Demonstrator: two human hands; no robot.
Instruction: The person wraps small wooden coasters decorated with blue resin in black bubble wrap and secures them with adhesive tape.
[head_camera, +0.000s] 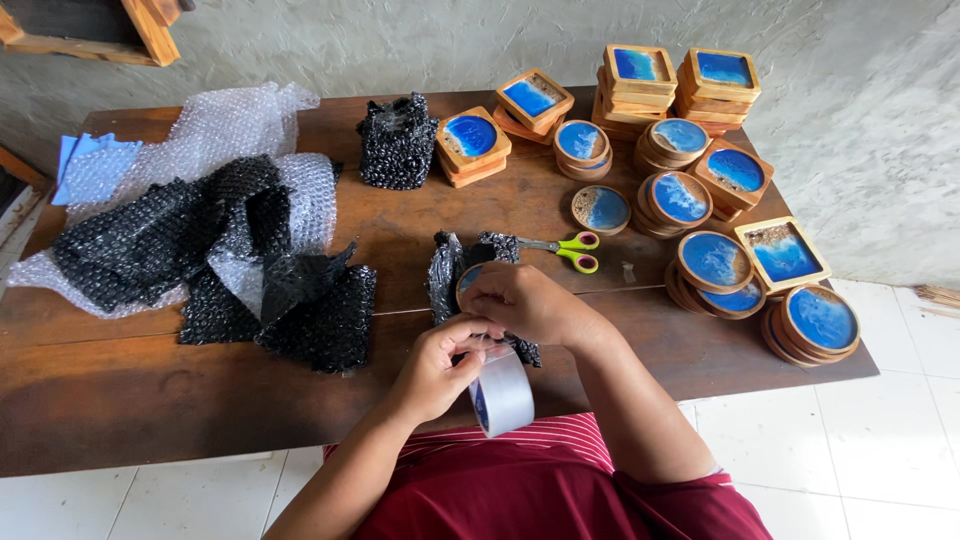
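clear tape roll (502, 393) in left hand (437, 368) – right hand (523, 302) presses wrapped coaster (470, 276) near table edge (250, 440).

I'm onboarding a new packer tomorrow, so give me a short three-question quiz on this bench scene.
1. True or false: the scissors lie closed on the table.
2. Which hand holds the tape roll?
3. The right hand presses on a round coaster half wrapped in: A) clear wrap B) black bubble wrap C) paper?

Key: 1 false, they lie open; 2 the left hand; 3 B.
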